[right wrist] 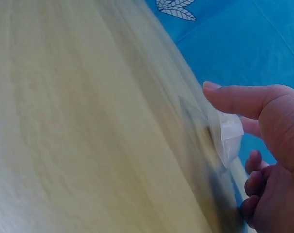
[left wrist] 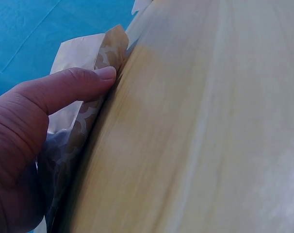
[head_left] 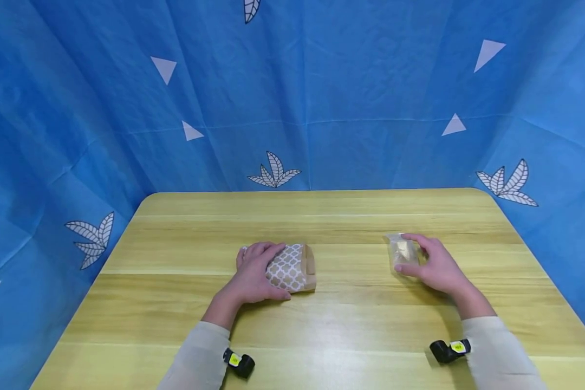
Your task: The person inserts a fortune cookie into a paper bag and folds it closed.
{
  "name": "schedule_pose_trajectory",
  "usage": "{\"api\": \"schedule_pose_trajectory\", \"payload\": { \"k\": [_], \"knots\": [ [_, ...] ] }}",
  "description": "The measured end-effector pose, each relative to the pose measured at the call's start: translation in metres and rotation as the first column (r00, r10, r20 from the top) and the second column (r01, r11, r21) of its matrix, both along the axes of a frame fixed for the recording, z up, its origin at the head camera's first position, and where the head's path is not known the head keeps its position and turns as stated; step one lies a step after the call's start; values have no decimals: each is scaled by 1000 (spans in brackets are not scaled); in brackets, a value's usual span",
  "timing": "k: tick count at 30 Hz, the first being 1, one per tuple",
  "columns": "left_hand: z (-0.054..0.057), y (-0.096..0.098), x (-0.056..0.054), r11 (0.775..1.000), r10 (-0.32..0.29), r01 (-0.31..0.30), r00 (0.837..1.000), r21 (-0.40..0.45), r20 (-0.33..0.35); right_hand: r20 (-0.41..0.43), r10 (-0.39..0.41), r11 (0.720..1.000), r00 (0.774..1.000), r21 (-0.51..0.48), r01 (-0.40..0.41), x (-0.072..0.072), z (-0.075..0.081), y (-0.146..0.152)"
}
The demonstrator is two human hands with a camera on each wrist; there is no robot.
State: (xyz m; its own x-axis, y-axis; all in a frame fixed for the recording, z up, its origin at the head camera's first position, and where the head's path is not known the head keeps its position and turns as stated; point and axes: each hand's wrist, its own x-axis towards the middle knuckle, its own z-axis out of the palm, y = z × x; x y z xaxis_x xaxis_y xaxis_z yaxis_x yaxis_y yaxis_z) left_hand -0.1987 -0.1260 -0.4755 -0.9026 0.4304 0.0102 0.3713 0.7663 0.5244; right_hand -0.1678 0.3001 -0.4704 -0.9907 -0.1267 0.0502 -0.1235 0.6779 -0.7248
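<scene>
A brown paper bag with a white lattice print (head_left: 288,268) lies under my left hand (head_left: 255,276) at the middle of the table. The thumb runs along its near edge and the fingers reach over its far side, gripping it. In the left wrist view the thumb crosses the side of the paper bag (left wrist: 86,114). To the right, my right hand (head_left: 436,265) holds a small clear packet (head_left: 402,252) with something pale gold inside, index finger at its far end and thumb at its near end. The right wrist view shows the packet (right wrist: 229,136) as whitish, with the other fingers curled behind it.
Both hands work over a light wood-grain table (head_left: 341,336) with rounded far corners. A blue curtain (head_left: 361,81) printed with white triangles and leaves hangs behind and along both sides. Small black cameras (head_left: 244,365) are strapped at the sleeves.
</scene>
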Motion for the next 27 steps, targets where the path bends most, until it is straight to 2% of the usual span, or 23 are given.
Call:
{"api": "schedule_pose_trajectory", "payload": {
  "k": [7, 11, 15, 20, 27],
  "knots": [
    [-1, 0, 0, 1000, -2, 2, 1000, 9, -9, -7, -89, 996, 996, 2, 89, 0, -7, -6],
    [-1, 1, 0, 1000, 1, -1, 1000, 2, -1, 12, -108, 994, 994, -12, 109, 1, -8, -4],
    [-2, 1, 0, 1000, 4, -4, 1000, 4, 3, 42, -93, 995, 995, -18, 93, 0, -7, 2],
    [-2, 1, 0, 1000, -2, 2, 1000, 10, -14, 93, -29, 1000, 995, -7, 30, -3, -2, 9],
    [-1, 1, 0, 1000, 2, -2, 1000, 4, -15, 146, -17, 997, 989, 75, 6, -8, 1, 15]
  ]
}}
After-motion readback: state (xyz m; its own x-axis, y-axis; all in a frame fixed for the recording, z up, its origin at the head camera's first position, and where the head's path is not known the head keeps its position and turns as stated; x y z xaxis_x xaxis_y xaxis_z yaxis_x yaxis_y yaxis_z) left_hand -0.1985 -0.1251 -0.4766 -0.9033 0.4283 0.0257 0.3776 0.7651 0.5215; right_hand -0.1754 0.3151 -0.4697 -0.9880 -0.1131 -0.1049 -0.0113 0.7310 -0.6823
